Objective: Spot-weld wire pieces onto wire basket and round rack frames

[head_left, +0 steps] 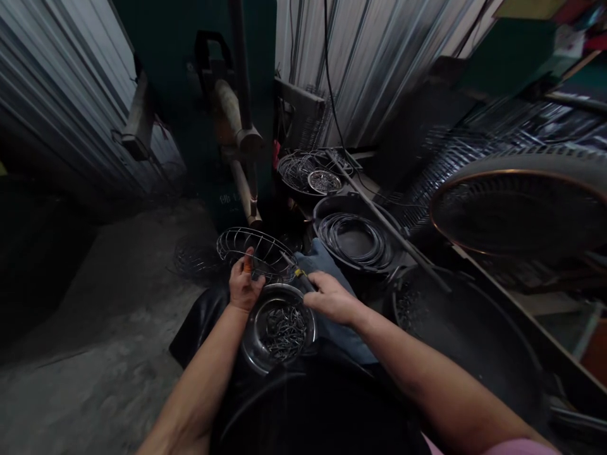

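Observation:
My left hand [244, 282] is closed on the near side of a round wire basket [251, 237], with an orange covering showing on one finger. In my right hand [329, 296] is a hand tool with a dark handle and a yellow band [300, 273], perhaps pliers; its pointed metal tip reaches the basket's right side. Whether the tip touches the wire I cannot tell. Just below both hands, a shiny metal bowl [252, 344] rests on my lap and holds many short bits of wire [286, 332].
A basin [327, 205] with coiled wire [355, 240] stands ahead right. Behind it are wire rings [296, 167] and a small dish of metal pieces [325, 181]. A large dark pan [474, 335] lies right, a round fan [521, 208] beyond. A green machine [165, 57] stands ahead.

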Available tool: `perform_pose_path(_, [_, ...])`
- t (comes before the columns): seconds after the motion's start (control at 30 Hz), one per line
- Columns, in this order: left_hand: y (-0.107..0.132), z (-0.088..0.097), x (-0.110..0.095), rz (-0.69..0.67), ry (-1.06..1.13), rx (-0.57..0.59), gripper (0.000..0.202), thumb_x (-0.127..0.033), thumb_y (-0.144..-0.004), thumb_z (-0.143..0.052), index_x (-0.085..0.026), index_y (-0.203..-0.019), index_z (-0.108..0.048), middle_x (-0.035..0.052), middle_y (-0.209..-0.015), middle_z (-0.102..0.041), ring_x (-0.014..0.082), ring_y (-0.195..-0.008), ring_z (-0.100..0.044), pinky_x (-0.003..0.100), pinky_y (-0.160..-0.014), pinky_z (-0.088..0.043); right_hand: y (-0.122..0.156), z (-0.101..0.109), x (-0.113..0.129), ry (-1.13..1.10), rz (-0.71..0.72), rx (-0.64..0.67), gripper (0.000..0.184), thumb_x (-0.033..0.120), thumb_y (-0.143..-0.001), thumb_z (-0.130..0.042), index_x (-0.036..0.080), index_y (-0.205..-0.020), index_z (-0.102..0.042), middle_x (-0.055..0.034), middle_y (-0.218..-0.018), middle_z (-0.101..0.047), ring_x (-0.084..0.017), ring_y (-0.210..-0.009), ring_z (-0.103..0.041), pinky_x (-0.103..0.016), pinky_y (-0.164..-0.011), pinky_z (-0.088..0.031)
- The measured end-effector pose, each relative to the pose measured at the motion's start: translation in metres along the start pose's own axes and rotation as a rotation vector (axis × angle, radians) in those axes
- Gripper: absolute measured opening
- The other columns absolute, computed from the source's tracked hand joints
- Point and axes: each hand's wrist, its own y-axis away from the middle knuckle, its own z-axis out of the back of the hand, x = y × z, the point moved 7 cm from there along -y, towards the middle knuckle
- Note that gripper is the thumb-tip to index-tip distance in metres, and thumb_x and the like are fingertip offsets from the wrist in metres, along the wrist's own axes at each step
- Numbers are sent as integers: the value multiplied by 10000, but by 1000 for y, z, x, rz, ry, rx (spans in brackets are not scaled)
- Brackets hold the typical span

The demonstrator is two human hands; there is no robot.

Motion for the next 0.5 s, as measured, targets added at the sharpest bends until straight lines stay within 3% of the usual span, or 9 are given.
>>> perform_pose_path(0.27, [1,-2,2,-33,-43,34,747,-186,-663,-646,-220,-1383,-448,94,-1149,-565,262,-1032,-547,403,-937,-450,0,2,-5,159,-97,-60,112,222,-587,-626,186,-678,-572,-18,-798,-489,-170,-745,-467,-287,-682,-364])
perform_pose_path(0.37, [1,0,2,-33,-39,7,753,-202,-675,-664,-211,-1392,-432,103,-1177,-547,267,-1065,-537,398,-946,-446,-2,-3,-11,-96,-84,6,198,278,-567,-690,167,-720,-631,-23,-834,-534,-193,-811,-506,-297,-713,-397])
perform_pose_path(0.5, [0,10,4,89,40,-82,853,-254,-663,-720,-217,-1435,-358,99,-1183,-529,245,-1015,-566,374,-912,-471,4,-12,-5,-467,-62,104,314,317,-541,-737,158,-802,-668,-13,-839,-593,-197,-822,-538,-318,-754,-426])
